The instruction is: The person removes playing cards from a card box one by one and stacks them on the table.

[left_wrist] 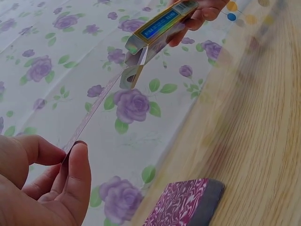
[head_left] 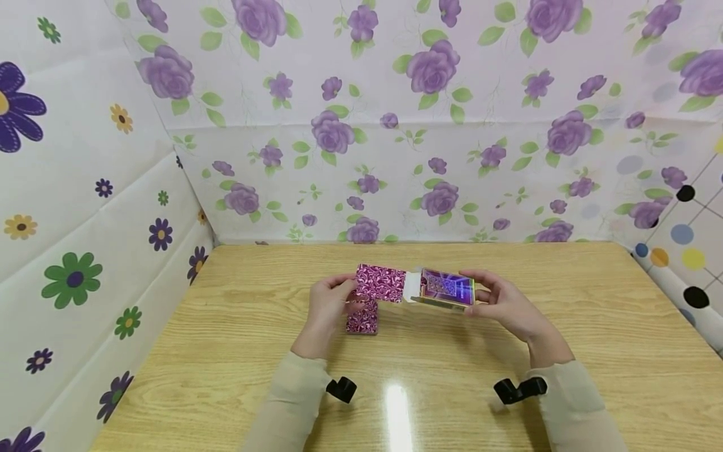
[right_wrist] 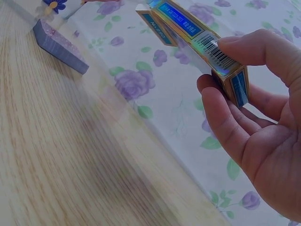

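Between thumb and fingers, my left hand [head_left: 330,307] pinches a playing card [head_left: 380,282] with a magenta-and-white swirl back. Seen edge-on in the left wrist view, the card [left_wrist: 94,109] looks thin; whether it is one card or a few I cannot tell. Its far end meets the open flap of a shiny purple and gold card box [head_left: 447,289]. My right hand [head_left: 505,307] grips that box by its other end, above the table; a barcode faces the right wrist view. Below the left hand, a deck of cards [head_left: 361,319] with the same back lies on the table.
The wooden table [head_left: 254,301] runs back to a wall covering [head_left: 361,182] with purple roses. A flower-printed sheet [head_left: 79,207] borders the left side, a dotted one [head_left: 678,251] the right. Black wrist mounts [head_left: 341,389] stick out from both sleeves.
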`<action>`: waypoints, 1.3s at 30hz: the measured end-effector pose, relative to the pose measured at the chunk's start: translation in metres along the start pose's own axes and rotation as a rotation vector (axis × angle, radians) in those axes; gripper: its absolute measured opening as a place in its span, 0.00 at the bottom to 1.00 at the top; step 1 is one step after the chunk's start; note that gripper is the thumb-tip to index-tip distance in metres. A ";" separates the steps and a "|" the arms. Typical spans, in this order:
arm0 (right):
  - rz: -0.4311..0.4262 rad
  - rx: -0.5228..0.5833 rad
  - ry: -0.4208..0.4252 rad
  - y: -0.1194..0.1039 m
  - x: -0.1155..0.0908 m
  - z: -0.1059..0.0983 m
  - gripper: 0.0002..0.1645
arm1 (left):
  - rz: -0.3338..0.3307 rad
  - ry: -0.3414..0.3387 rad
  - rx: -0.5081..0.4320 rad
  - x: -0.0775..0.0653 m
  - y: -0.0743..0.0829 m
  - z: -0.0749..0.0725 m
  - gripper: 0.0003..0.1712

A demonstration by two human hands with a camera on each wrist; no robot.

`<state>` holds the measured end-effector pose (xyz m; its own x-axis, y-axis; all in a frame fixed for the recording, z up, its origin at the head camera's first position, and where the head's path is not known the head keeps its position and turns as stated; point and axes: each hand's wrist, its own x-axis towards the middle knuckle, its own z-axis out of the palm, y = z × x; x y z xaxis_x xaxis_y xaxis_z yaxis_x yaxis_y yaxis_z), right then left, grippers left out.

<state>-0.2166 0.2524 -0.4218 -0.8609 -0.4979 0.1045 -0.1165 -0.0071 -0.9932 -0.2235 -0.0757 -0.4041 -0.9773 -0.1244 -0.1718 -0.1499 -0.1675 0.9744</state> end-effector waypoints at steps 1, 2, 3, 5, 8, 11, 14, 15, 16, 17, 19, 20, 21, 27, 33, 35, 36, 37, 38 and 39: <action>0.000 0.002 0.002 0.000 0.000 0.000 0.40 | 0.000 0.000 0.007 0.000 0.001 -0.001 0.11; 0.000 0.003 0.003 0.000 0.000 0.000 0.40 | 0.000 -0.001 0.015 0.000 0.001 -0.003 0.11; 0.001 0.004 0.005 0.000 0.001 0.000 0.40 | 0.002 -0.004 0.018 0.000 0.002 -0.004 0.11; 0.000 0.007 0.008 0.000 0.001 0.000 0.40 | 0.003 -0.006 0.031 0.001 0.002 -0.007 0.10; -0.001 0.004 0.014 -0.001 0.001 0.000 0.40 | 0.004 -0.004 0.039 0.002 0.002 -0.010 0.11; 0.003 -0.002 0.020 -0.001 0.001 0.000 0.40 | 0.003 0.008 0.046 0.003 0.001 -0.013 0.11; 0.012 -0.004 0.024 -0.001 0.000 -0.001 0.40 | 0.005 0.012 0.068 0.003 0.001 -0.016 0.12; 0.015 -0.005 0.025 -0.001 0.000 -0.001 0.40 | 0.004 0.012 0.074 0.003 0.001 -0.017 0.12; 0.018 -0.006 0.027 -0.002 0.000 0.000 0.40 | 0.004 0.012 0.081 0.003 0.001 -0.018 0.12; 0.020 -0.009 0.028 -0.002 0.000 0.000 0.40 | 0.006 0.010 0.088 0.003 0.000 -0.019 0.12; 0.020 -0.016 0.028 -0.001 0.000 -0.001 0.40 | 0.007 0.010 0.093 0.003 0.000 -0.021 0.12; 0.019 -0.020 0.029 -0.001 0.000 0.000 0.40 | 0.006 0.009 0.090 0.004 0.000 -0.022 0.12; 0.018 -0.024 0.027 -0.001 0.000 0.000 0.41 | 0.004 0.010 0.089 0.004 -0.001 -0.022 0.12; 0.010 -0.026 0.023 -0.001 0.000 0.000 0.40 | 0.001 0.016 0.108 0.005 -0.001 -0.025 0.12; 0.015 -0.029 0.026 -0.001 0.000 0.001 0.41 | 0.021 0.021 0.140 0.006 0.000 -0.026 0.13; 0.016 -0.025 0.025 -0.001 0.001 0.001 0.42 | 0.026 0.023 0.152 0.007 0.001 -0.027 0.13; 0.015 -0.023 0.025 -0.001 0.001 0.001 0.43 | 0.024 0.024 0.156 0.007 0.001 -0.027 0.12; 0.014 -0.021 0.025 -0.002 0.001 0.002 0.44 | 0.022 0.025 0.158 0.007 0.001 -0.028 0.12; 0.013 -0.018 0.024 -0.002 0.001 0.002 0.44 | 0.023 0.023 0.161 0.008 0.001 -0.028 0.12; 0.011 -0.015 0.022 -0.002 0.001 0.002 0.44 | 0.026 0.021 0.164 0.008 0.001 -0.028 0.12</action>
<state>-0.2162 0.2501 -0.4203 -0.8728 -0.4788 0.0944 -0.1137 0.0113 -0.9935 -0.2276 -0.1046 -0.4092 -0.9781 -0.1468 -0.1478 -0.1491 -0.0022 0.9888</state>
